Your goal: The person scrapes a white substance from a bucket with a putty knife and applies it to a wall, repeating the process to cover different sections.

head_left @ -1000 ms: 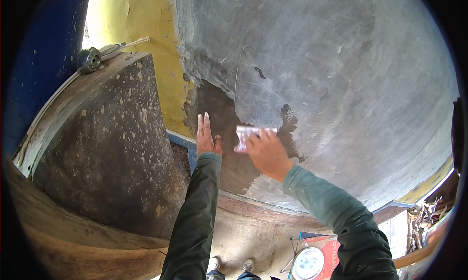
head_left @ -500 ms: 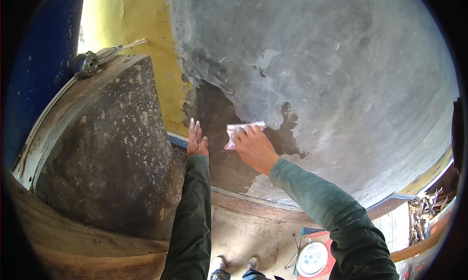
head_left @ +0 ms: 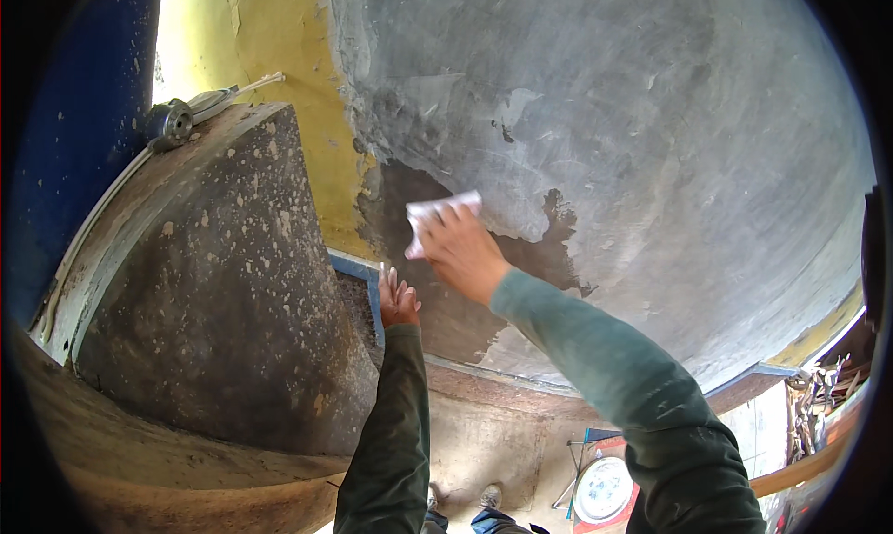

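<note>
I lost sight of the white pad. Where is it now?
In the head view the white pad is just left of centre, pressed by the right hand against the grey wall, at the dark patch's upper edge.

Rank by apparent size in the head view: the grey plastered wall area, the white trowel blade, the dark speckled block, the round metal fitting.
1. Grey plastered wall area
2. Dark speckled block
3. White trowel blade, partly hidden by the right hand
4. Round metal fitting; close to the blade, so unsure.

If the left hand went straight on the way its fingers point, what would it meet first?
The left hand points up the wall; it would probably meet the dark wet patch first, though depth is unclear.
</note>
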`<state>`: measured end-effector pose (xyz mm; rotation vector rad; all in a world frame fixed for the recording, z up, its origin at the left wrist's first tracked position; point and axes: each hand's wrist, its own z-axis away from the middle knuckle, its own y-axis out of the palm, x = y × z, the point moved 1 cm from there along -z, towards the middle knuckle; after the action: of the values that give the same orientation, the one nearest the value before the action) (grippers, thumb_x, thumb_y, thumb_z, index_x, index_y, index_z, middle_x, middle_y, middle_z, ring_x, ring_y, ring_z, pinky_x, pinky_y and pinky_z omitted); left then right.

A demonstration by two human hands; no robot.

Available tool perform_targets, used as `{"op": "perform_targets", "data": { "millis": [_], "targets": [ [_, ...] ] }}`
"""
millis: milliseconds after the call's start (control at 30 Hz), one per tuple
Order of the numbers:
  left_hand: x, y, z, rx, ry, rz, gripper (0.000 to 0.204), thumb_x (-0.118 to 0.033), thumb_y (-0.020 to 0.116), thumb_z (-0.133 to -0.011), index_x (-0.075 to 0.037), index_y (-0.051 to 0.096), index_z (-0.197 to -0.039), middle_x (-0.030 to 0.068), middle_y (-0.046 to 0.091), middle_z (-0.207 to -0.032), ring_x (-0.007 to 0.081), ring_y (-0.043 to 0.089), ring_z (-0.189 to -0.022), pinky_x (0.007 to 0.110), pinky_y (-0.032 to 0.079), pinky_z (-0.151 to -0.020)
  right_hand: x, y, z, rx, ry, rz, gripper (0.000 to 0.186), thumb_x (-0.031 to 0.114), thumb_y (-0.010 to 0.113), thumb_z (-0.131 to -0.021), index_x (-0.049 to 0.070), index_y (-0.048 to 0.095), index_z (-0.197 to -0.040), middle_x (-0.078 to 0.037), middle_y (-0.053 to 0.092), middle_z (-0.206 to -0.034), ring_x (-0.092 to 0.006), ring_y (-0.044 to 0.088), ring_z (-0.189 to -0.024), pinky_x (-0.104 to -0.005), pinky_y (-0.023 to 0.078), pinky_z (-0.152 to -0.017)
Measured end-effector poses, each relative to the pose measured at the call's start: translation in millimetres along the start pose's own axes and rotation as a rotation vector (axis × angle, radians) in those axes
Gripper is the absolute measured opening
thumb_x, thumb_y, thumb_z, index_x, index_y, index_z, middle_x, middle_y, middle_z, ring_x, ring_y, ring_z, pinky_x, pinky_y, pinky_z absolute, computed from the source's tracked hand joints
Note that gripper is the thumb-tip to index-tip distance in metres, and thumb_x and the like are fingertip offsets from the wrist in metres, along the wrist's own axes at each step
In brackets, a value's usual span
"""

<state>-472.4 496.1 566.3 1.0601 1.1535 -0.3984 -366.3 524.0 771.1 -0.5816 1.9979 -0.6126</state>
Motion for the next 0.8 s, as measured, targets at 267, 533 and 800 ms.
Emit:
{"op": "perform_targets", "data": {
  "millis": [267, 533, 800],
  "targets": [
    [-16, 31, 0, -0.041, 0.070, 0.047, 0.081, -0.005, 0.052, -0.082, -0.023, 0.022, -0.154, 0.0123, 0.031, -0.156, 0.0353, 0.041, -0.134, 0.050, 0.046, -0.094, -76, -58, -33, -0.218, 0.190, 0.056, 0.041, 0.017, 0.057, -0.084, 0.002, 0.060, -0.122, -0.012, 0.061, -0.110, -0.0276, 0.055, -0.103, -0.0419, 0.043, -0.088],
    [-17, 35, -2, -0.013, 0.118, -0.024, 0.075, -0.002, 0.053, -0.089, -0.026, 0.023, -0.153, 0.0063, 0.032, -0.155, 0.0283, 0.045, -0.129, 0.047, 0.050, -0.090, -20, -23, 88, 0.069, 0.207, -0.178, 0.047, 0.017, 0.059, -0.081, 0.006, 0.059, -0.126, -0.011, 0.061, -0.109, -0.0285, 0.055, -0.101, -0.0420, 0.042, -0.089],
    [-7, 44, 21, -0.006, 0.060, 0.016, 0.080, -0.011, 0.060, -0.085, -0.026, 0.022, -0.154, 0.0114, 0.029, -0.156, 0.0306, 0.043, -0.129, 0.048, 0.049, -0.091, -81, -42, 21, -0.232, 0.345, 0.192, 0.049, 0.018, 0.052, -0.085, 0.004, 0.054, -0.133, -0.007, 0.055, -0.125, -0.0248, 0.050, -0.109, -0.0408, 0.039, -0.092]
  ]
}}
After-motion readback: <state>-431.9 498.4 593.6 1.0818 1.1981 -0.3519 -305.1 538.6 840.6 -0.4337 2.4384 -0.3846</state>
